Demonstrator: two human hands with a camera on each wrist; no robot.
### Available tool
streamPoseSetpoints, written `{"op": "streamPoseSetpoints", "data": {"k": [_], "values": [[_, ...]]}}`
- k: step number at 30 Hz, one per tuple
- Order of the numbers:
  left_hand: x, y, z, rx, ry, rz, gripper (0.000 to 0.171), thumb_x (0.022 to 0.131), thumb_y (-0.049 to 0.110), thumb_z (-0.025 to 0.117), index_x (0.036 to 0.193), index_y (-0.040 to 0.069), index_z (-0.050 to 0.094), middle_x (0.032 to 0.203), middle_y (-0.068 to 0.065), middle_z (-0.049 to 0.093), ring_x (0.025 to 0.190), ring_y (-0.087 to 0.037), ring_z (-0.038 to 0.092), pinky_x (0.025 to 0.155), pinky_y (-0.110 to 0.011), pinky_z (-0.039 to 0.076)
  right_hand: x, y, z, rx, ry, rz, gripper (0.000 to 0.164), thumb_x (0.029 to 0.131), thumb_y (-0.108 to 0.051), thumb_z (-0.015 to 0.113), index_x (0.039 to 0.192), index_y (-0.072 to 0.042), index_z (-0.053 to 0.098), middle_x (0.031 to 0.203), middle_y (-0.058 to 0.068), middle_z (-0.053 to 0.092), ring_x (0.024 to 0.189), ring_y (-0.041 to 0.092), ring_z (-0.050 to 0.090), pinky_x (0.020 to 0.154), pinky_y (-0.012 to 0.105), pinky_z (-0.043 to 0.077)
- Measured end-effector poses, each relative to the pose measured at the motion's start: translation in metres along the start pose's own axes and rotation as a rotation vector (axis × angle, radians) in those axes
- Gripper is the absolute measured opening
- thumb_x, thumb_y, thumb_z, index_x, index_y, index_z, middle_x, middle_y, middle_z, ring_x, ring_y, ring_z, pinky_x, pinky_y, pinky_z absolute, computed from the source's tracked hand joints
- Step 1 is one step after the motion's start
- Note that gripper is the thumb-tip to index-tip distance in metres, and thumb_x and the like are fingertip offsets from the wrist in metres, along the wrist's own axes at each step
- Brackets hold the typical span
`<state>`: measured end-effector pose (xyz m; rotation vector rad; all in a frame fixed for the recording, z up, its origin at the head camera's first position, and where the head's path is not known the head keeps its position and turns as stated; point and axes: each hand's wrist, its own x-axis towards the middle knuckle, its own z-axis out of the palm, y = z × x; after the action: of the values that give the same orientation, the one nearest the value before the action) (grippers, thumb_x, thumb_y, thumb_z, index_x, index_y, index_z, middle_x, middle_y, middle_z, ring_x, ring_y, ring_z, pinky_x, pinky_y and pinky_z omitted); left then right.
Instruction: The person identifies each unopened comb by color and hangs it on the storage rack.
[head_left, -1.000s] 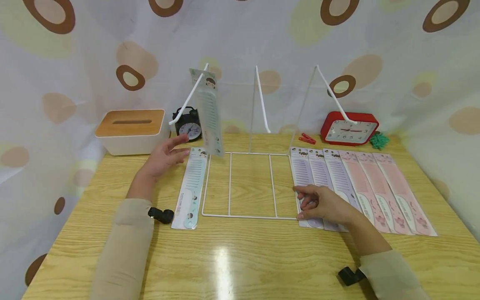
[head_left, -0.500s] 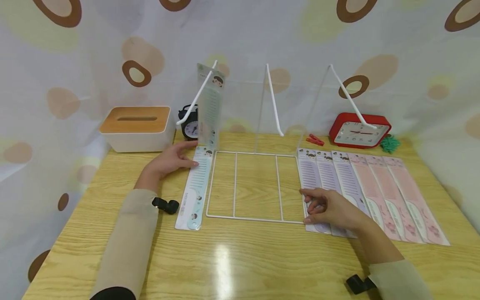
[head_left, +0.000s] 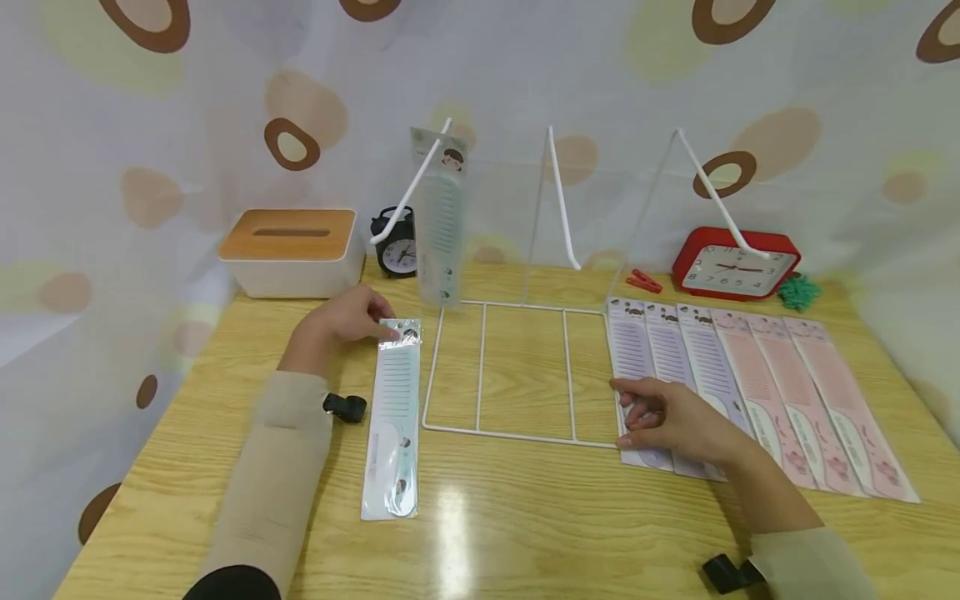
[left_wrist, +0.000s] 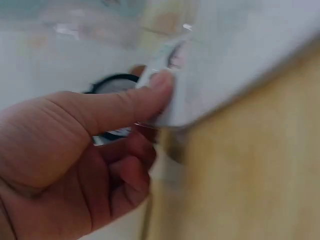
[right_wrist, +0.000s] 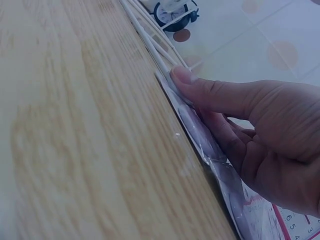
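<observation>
My left hand point(head_left: 352, 315) pinches the top end of a long flat plastic-wrapped pack point(head_left: 393, 417) with teal lines and a cartoon girl's head. In the left wrist view the thumb presses on the pack's printed corner. A similar pack point(head_left: 441, 217) hangs on the left prong of a white wire rack point(head_left: 517, 437). At the rack's front right corner, my right hand point(head_left: 682, 421) grips the base wire, its thumb point(right_wrist: 184, 76) on the wire and its other fingers curled. Purple packs point(head_left: 630, 342) lie partly under that hand.
Pink packs point(head_left: 817, 375) overlap in a row at the right. Behind them stand a red clock point(head_left: 735, 265), a red clip point(head_left: 643, 281) and a green tuft point(head_left: 798, 292). A wood-topped tissue box point(head_left: 292, 254) and a black alarm clock point(head_left: 395, 250) stand at the back left.
My left hand has come down to the teal pack on the table and pinched it, drawing it toward the front and lifting its top end. The right hand stays at the rack.
</observation>
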<state>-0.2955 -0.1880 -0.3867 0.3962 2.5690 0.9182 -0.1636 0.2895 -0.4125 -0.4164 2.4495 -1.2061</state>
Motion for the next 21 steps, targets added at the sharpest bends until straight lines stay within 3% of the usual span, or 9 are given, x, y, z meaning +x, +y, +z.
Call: {"op": "streamPoseSetpoints", "data": {"k": [3,7,10,13,17,19,21], "values": [[-0.018,0.017,-0.013,0.022,-0.08,0.024,0.026,0.088,0.023,0.077,0.105,0.005,0.072,0.092,-0.006,0.065,0.082,-0.02,0.054,0.071,-0.029,0.048,0.0,0.0,0.0,-0.004,-0.004,0.0,0.081,0.077,-0.022,0.087,0.145,0.002,0.048,0.113,0.013,0.059,0.087,0.009,0.062,0.076,0.02,0.058],[-0.041,0.04,-0.026,-0.058,-0.11,0.142,0.023,0.091,0.025,0.075,0.104,0.007,0.071,0.091,-0.005,0.069,0.078,-0.019,0.061,0.073,-0.032,0.055,0.0,-0.001,0.0,-0.011,-0.004,0.001,0.081,0.078,-0.022,0.087,0.145,0.003,0.048,0.112,0.013,0.059,0.087,0.01,0.062,0.076,0.02,0.058],[-0.059,0.054,-0.033,-0.195,-0.124,0.3,0.016,0.092,0.019,0.073,0.102,0.007,0.071,0.081,-0.004,0.069,0.067,-0.019,0.062,0.067,-0.033,0.056,0.0,-0.002,0.0,-0.015,-0.004,0.005,0.082,0.078,-0.022,0.087,0.145,0.004,0.048,0.113,0.013,0.059,0.087,0.009,0.062,0.076,0.02,0.058],[-0.076,0.066,-0.037,-0.399,-0.103,0.541,0.006,0.092,0.007,0.071,0.098,0.006,0.073,0.08,-0.002,0.069,0.057,-0.018,0.057,0.054,-0.031,0.052,0.0,-0.001,-0.001,-0.014,-0.003,0.003,0.082,0.078,-0.021,0.087,0.145,0.004,0.048,0.113,0.014,0.059,0.087,0.009,0.062,0.076,0.02,0.058],[-0.099,0.084,-0.037,-0.623,0.031,0.89,0.009,0.09,-0.004,0.069,0.092,0.002,0.075,0.085,-0.002,0.069,0.051,-0.015,0.049,0.04,-0.029,0.042,0.0,0.0,0.0,0.006,-0.009,0.004,0.082,0.077,-0.02,0.087,0.145,0.005,0.047,0.113,0.015,0.058,0.087,0.008,0.063,0.078,0.02,0.058],[-0.108,0.094,-0.035,-0.71,0.134,1.005,0.008,0.089,-0.005,0.07,0.089,0.0,0.076,0.083,-0.004,0.069,0.053,-0.015,0.048,0.037,-0.028,0.038,0.0,0.0,0.0,0.013,-0.013,0.005,0.082,0.077,-0.02,0.087,0.145,0.005,0.047,0.113,0.015,0.058,0.088,0.008,0.063,0.078,0.02,0.058],[-0.116,0.103,-0.033,-0.789,0.245,1.055,0.004,0.087,-0.004,0.072,0.087,-0.001,0.075,0.08,-0.005,0.069,0.052,-0.015,0.049,0.037,-0.026,0.037,0.001,0.0,-0.001,0.016,-0.016,0.002,0.083,0.077,-0.021,0.087,0.145,0.005,0.047,0.113,0.015,0.058,0.088,0.008,0.063,0.078,0.02,0.058]]}}
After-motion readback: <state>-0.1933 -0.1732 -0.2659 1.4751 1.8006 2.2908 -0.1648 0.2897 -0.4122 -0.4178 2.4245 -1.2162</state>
